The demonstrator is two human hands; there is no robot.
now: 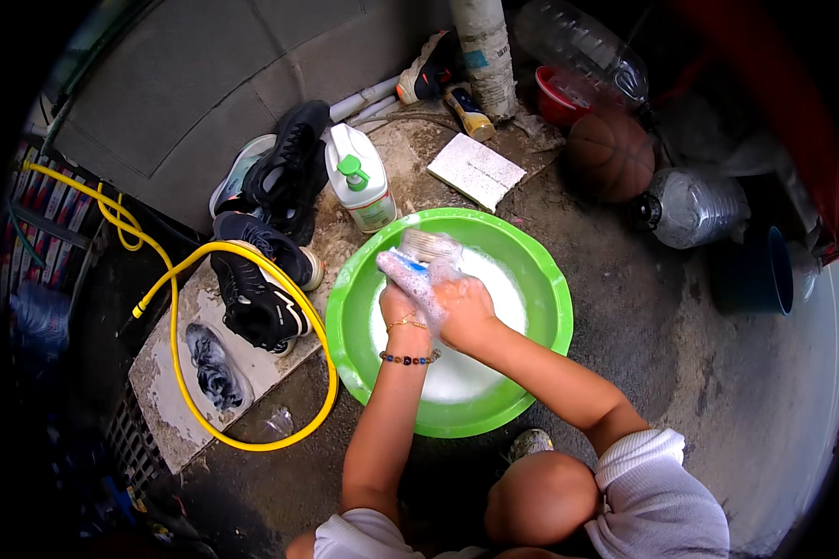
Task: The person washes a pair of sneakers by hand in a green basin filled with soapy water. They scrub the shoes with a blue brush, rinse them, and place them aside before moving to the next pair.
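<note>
A green plastic basin (454, 427) of white, sudsy water stands on the ground before me. Over it, my left hand (400, 307) grips a foam-covered shoe (414, 276) with a blue part showing. My right hand (465, 307) is closed on something at the shoe's right side, largely hidden by foam and fingers; a scrubbing brush (430, 246) with pale bristles seems to show just beyond it. Behind the basin's left rim is a white jug (372, 202) with a green pump top.
Several dark sneakers (255, 300) and a wet, soapy shoe (213, 367) lie on a slab at left, with a yellow hose (252, 447) looped around. A white foam block (475, 171), a pipe (486, 63), a basketball (610, 155), plastic bottles (699, 208) and a dark blue bucket (755, 272) stand beyond.
</note>
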